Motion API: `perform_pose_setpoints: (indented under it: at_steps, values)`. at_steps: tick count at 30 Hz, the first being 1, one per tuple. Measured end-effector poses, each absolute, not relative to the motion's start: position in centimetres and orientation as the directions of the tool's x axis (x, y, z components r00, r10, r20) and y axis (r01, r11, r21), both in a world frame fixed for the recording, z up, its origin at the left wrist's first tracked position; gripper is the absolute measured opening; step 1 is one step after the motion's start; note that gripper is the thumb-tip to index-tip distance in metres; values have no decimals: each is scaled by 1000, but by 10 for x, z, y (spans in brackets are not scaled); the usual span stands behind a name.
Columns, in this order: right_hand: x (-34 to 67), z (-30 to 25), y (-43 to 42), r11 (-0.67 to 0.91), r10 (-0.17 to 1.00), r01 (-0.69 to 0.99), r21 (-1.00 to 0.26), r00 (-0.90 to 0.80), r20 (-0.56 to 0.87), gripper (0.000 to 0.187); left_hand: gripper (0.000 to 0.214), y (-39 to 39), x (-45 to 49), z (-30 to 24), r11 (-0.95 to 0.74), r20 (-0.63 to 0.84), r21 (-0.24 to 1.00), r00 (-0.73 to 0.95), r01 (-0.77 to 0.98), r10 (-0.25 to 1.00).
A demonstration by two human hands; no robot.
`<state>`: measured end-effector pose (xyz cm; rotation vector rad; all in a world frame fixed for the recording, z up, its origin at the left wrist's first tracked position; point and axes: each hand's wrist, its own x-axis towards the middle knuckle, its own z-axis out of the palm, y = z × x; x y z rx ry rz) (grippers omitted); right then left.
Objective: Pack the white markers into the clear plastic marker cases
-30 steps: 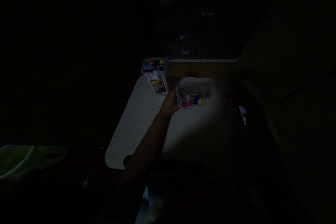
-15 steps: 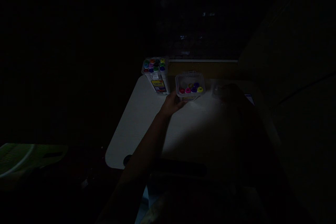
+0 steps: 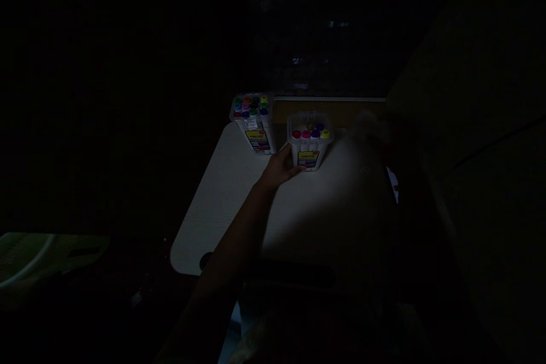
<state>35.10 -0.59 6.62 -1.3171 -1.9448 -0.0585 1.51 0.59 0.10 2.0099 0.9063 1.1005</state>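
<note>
one left hand (image 3: 284, 166) reaches across the white table (image 3: 230, 205) and closes around the lower left side of a clear marker box (image 3: 309, 139). the fingers are curled against its wall, and the thumb lies at its front bottom corner. this box stands upright near the table's far edge, about midway along it. its bottom seems to rest on the table top, though the light is too dim to be sure. four coloured caps show in its front row: one red, one pink, one blue, one yellow. the caps behind them are too dark to count. one yellow and blue label sits on its front.

a second marker box (image 3: 252, 119) stands upright at the table's far left corner, apart from the first. it is packed with many coloured caps, too small to count, and also has one label.

the right hand (image 3: 377, 131) is only a dim blur over the table's far right part, and its grip cannot be told.

one small red and white thing (image 3: 394, 185) lies at the table's right edge. one greenish flat thing (image 3: 38, 253) lies off the table's near left.
</note>
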Motion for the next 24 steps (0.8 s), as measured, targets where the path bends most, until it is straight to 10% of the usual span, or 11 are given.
perform_pose_setpoints:
  at_steps: [4,24]
  values:
    - [326,95,-27,333,719,856,-396,42,694,44,69,3,20,3,-526,396,820,440,226,806]
    - [246,115,-59,579,715,705,-410,-198,671,41,74,-5,34,7,-532,393,830,500,169,771]
